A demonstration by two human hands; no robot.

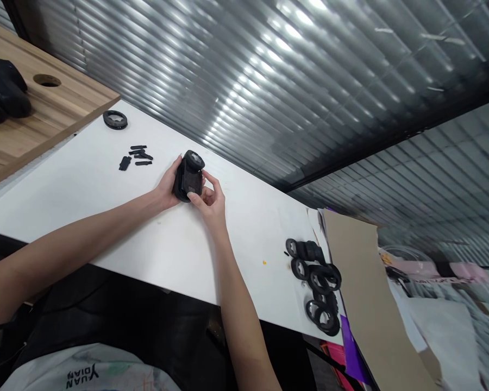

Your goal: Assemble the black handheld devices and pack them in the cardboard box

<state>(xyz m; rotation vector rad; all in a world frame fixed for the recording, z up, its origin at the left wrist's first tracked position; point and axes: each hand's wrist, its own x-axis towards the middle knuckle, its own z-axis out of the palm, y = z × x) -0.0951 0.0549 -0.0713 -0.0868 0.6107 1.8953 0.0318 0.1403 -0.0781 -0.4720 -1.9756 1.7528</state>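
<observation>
At ten o'clock from centre, left hand and right hand clamp black device; seemingly handling step, wants steady grip.

We can read one txt only: "YUAN DIAN", dark caps on the white garment at the bottom edge, approx. upside down from our view, w/ a larger Y; we also see pale marks on the round top of the black device & ltrs on a pale strip at far R; both illegible to us.
</observation>
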